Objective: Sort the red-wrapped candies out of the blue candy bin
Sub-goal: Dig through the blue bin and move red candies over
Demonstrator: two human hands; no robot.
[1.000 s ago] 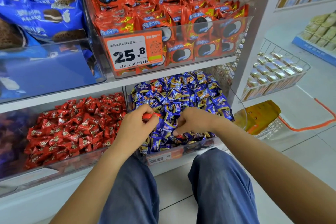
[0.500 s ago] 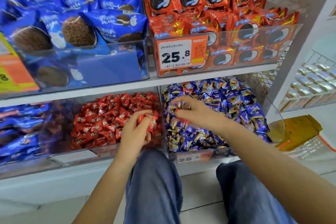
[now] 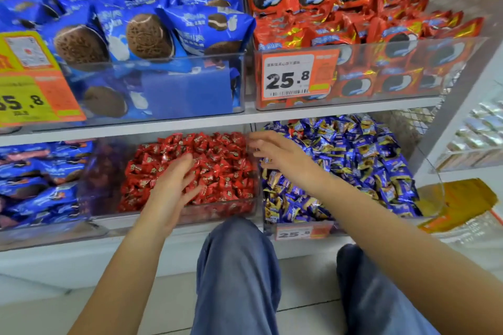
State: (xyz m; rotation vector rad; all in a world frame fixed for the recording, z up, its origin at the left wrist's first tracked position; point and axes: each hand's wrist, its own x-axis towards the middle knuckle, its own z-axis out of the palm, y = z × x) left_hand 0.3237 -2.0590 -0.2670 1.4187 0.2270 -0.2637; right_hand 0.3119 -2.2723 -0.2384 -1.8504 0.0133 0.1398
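Two bare hands over the lower shelf. Left hand (image 3: 174, 185) spread above the red-wrapped candies (image 3: 217, 168), fingers straight and loose, grasping nothing, fingertips close over the heap; contact not clear from the blur. Right hand (image 3: 280, 155) at the divide between the two lower bins, fingers stretched leftward past the wall toward the red side, released, nothing visibly pinched, though motion blur at the fingertips. Red-wrapped candies heaped in one clear bin (image 3: 174, 215), lower shelf, left of centre; far too many to count. Blue candy bin (image 3: 299, 228) just beside it on the right, piled with blue-and-gold candies (image 3: 362, 160), likewise past counting; one or two red scraps glimpsed at its rear near the shelf edge, too blurred to confirm. Two clear bins on the upper shelf: blue biscuit packs (image 3: 152, 35) on the left, red biscuit packs (image 3: 326, 3) on the right. Three price tags readable: one white-and-orange "25.8" tag (image 3: 298, 76) on the upper red bin, one small "25.8" tag (image 3: 298, 232) on the blue candy bin front, one yellow-and-orange tag (image 3: 30, 84) at far left, partly cut off. More blue packs (image 3: 40, 179) at lower left. Two knees in blue trousers (image 3: 236, 275) below, over pale floor. One yellow bag (image 3: 460, 201) at lower right.
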